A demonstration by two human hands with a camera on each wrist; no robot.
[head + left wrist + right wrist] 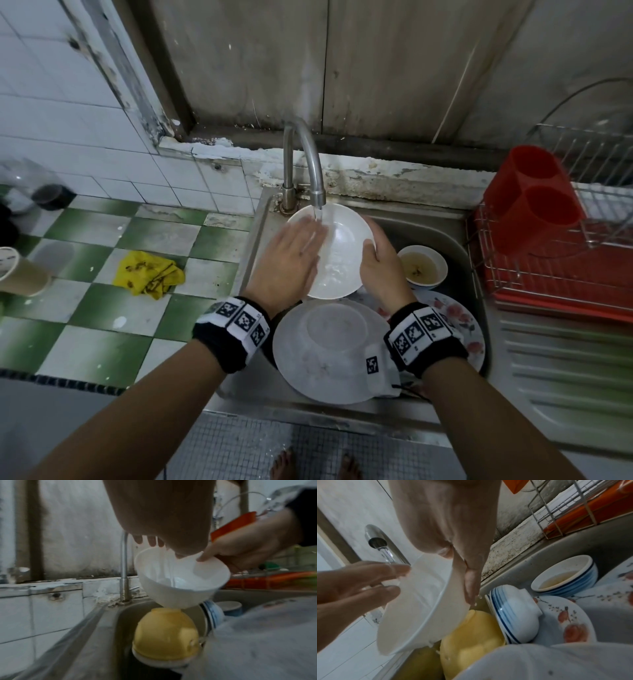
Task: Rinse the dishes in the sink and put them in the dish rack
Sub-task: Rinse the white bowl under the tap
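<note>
Right hand [378, 263] grips the rim of a plain white ceramic bowl [337, 253], thumb inside the rim and fingers wrapped round the outside; bowl is held tilted under the curved steel tap [306, 161], above the steel sink [459, 246], water stream [318, 216] running into it; left hand [289, 257] is flat, fingers straight and together, laid across the bowl's inner wall under the stream, holding nothing; step in hand looks like rinsing the inside; to do it well, sweep the flat palm round the whole inner wall while the right hand turns the bowl by its rim, keep the tilt so dirty water drains off the low edge, then flip it to wet the outside and foot; grip looks wet and likely slippery, so keep the thumb hooked over the rim; below sit an upturned yellow bowl [471, 635], a blue-striped bowl on its side [513, 612], a blue-striped bowl of brownish water [421, 269], a floral plate [459, 318] and a big upturned pale dish [329, 349], so avoid knocking them; wire dish rack with red tray [548, 260] stands right of the sink, apparently holding no dishes yet; most of the job remains.
</note>
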